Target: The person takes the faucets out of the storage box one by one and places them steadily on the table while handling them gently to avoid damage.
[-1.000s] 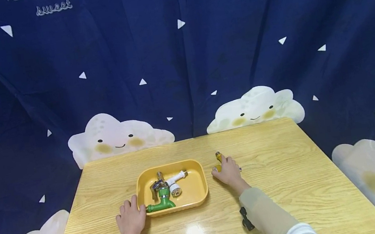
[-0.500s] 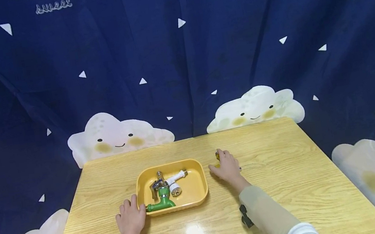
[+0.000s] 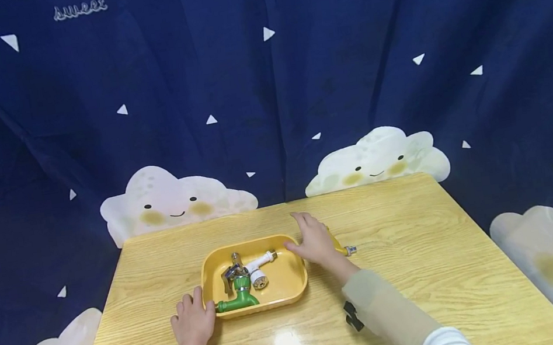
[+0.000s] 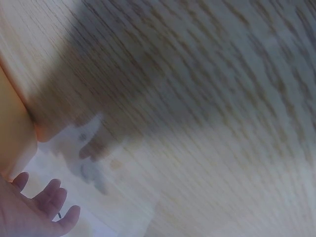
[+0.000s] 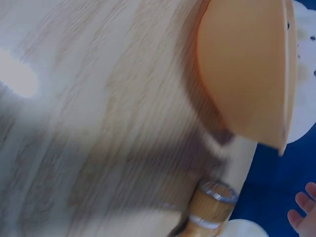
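Note:
A yellow tray (image 3: 289, 297) holds a green tap (image 3: 241, 296), a white tap (image 3: 260, 266) and a metal tap (image 3: 235, 268) with a dark lever. My left hand (image 3: 192, 320) rests at the tray's left side, thumb at the near left corner and fingers relaxed along the wall. Over the tray's right rim, my right hand (image 3: 315, 243) has its fingers spread, holding nothing. Just behind that hand a yellow tap (image 3: 338, 244) lies on the table, partly hidden by it; its body (image 5: 210, 205) shows near the tray wall (image 5: 242, 74) in the right wrist view.
The wooden table (image 3: 416, 259) ends at a dark blue curtain (image 3: 241, 71) printed with clouds and triangles. A black clip-like piece (image 3: 352, 316) shows at the right sleeve (image 3: 390, 304).
My right hand has moved left, off the yellow tap and over to the tray's right rim, uncovering more of the tap's right end. The left hand and tray have stayed in place.

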Available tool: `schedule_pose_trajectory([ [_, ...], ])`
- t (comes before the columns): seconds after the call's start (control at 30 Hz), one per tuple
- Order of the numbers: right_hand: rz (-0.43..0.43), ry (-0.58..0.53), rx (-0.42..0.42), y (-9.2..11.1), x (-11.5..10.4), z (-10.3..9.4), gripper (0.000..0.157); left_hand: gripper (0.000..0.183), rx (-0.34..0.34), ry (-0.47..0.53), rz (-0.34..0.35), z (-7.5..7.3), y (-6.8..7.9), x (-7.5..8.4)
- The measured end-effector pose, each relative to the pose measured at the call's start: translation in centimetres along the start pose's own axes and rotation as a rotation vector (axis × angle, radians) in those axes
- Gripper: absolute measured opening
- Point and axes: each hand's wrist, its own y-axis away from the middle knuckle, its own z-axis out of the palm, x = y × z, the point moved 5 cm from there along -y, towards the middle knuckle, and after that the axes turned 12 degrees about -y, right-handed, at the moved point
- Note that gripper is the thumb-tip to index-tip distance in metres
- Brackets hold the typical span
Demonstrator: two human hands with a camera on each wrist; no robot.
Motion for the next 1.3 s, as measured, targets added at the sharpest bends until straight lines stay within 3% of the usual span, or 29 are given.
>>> schedule_pose_trajectory([
  [0.2, -0.116, -0.039, -0.135, -0.2, -2.7, 1.1, 0.076, 0.048, 0.013, -0.001, -0.001, 0.0, 0.0, 0.0],
  [0.33, -0.186, -0.003, -0.212, -0.2, -4.2, 2.1, 0.077, 0.048, 0.022, -0.002, -0.004, 0.0, 0.0, 0.0],
  [0.67, -0.319, 0.051, -0.281, 0.4, -5.9, 4.5, 0.074, 0.048, 0.023, -0.002, 0.001, 0.0, 0.0, -0.1],
  [0.93, -0.258, 0.066, -0.402, 1.1, -6.2, 6.4, 0.078, 0.049, 0.006, 0.001, 0.0, -0.1, 0.0, 0.0],
  [1.3, -0.222, 0.112, -0.496, 2.0, -6.7, 8.4, 0.081, 0.049, 0.014, 0.0, 0.003, 0.0, 0.0, 0.0],
])
